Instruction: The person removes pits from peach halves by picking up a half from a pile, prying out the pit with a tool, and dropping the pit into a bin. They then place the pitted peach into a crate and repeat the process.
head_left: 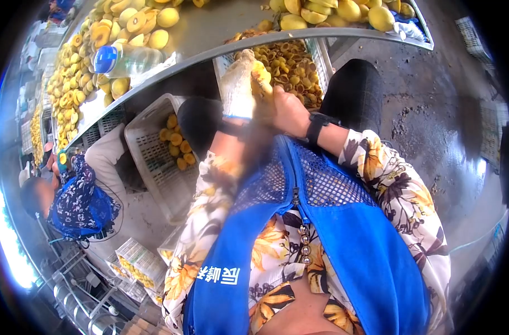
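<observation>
My left hand (237,89) wears a whitish, stained work glove and is raised below the table edge. Against its inner side is a lumpy yellow part (260,76); whether this is stained glove fabric or fruit I cannot make out. My bare right hand (291,113), a dark band at its wrist, is closed right beside it, its fingers pressed against the yellow part. What either hand grips is partly hidden. Just beyond them, under the table, stands a crate (323,58) full of yellow-brown fruit pieces (296,70).
Halved yellow fruit (136,22) is heaped on the metal table (221,25), with a blue-capped bottle (129,61) nearby. More fruit (349,10) lies at its right end. A white crate (145,139) holding several halves stands left of my knee. Another person (78,201) sits farther left.
</observation>
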The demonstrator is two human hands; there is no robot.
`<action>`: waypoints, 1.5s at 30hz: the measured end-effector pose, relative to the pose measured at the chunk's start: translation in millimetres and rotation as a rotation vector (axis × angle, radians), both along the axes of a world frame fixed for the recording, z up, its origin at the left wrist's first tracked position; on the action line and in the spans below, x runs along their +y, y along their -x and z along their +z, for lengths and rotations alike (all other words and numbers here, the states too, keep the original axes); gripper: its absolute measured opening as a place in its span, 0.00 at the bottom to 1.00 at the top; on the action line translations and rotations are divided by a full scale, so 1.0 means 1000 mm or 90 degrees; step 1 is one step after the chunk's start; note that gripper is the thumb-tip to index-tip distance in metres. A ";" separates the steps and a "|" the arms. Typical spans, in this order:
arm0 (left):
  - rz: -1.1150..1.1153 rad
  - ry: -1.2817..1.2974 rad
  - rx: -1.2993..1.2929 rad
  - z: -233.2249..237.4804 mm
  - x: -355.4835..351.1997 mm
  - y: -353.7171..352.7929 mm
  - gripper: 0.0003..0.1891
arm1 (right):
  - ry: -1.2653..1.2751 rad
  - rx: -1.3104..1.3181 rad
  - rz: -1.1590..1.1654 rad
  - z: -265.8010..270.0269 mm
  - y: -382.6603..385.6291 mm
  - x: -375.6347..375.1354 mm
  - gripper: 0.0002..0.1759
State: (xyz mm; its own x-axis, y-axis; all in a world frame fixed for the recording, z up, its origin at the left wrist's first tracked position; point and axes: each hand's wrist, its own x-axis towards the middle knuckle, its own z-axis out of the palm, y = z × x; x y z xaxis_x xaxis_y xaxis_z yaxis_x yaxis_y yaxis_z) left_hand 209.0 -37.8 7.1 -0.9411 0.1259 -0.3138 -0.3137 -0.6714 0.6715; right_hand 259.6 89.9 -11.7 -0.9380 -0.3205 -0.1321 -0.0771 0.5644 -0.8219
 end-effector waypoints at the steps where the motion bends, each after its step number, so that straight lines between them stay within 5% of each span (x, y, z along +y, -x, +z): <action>1: 0.004 -0.022 -0.012 -0.006 -0.001 0.001 0.07 | 0.015 -0.006 -0.011 -0.004 -0.002 -0.004 0.14; 6: 0.060 0.044 0.015 -0.020 0.003 -0.001 0.08 | 0.016 -0.055 -0.087 0.011 -0.006 -0.028 0.15; 7: 0.068 0.077 0.017 -0.017 0.002 -0.006 0.10 | 0.086 -0.304 -0.075 0.034 -0.002 -0.024 0.15; 10: 0.056 0.125 -0.009 -0.009 0.002 -0.009 0.11 | 0.155 -0.470 -0.074 0.044 -0.002 -0.025 0.16; 13: 0.045 0.174 -0.078 0.005 0.003 -0.016 0.12 | 0.055 -0.272 -0.029 0.021 -0.013 -0.026 0.15; 15: 0.043 0.023 -0.151 0.007 0.006 -0.020 0.09 | -0.020 -0.128 0.027 0.011 -0.016 -0.023 0.18; 16: 0.043 -0.054 -0.185 0.011 0.008 -0.020 0.08 | 0.000 -0.204 0.001 0.016 -0.014 -0.019 0.19; 17: 0.029 0.016 -0.202 0.016 0.008 -0.020 0.09 | 0.017 -0.278 -0.030 0.022 -0.012 -0.016 0.21; 20: -0.031 0.048 -0.136 -0.002 -0.009 -0.017 0.15 | -0.033 -0.028 0.006 -0.011 -0.017 -0.016 0.15; 26: 0.024 -0.013 -0.061 -0.004 -0.009 -0.015 0.18 | -0.006 -0.162 0.017 0.036 -0.002 -0.009 0.19; 29: 0.121 0.069 0.023 -0.007 -0.002 -0.022 0.15 | 0.003 0.042 0.109 0.010 -0.005 0.003 0.18; 34: 0.266 0.007 -0.182 -0.018 -0.001 -0.008 0.12 | -0.091 0.054 0.084 0.008 -0.012 -0.011 0.13; 35: 0.230 -0.039 -0.144 -0.021 -0.006 -0.011 0.11 | -0.055 -0.003 0.039 -0.028 -0.011 -0.013 0.15; 39: 0.015 -0.087 -0.185 -0.018 -0.021 -0.008 0.15 | -0.074 0.005 -0.007 0.014 -0.019 -0.021 0.16; 45: 0.170 -0.071 -0.184 -0.011 -0.018 -0.011 0.11 | -0.164 -0.018 0.048 0.012 -0.015 -0.021 0.17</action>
State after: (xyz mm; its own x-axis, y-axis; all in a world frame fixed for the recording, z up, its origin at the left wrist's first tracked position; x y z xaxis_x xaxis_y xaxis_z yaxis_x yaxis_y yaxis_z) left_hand 219.6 -55.6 -3.5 -0.8199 -0.0636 -0.5689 -0.2835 -0.8183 0.5000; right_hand 275.0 69.1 0.4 -0.9071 -0.3424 -0.2447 -0.1059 0.7486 -0.6546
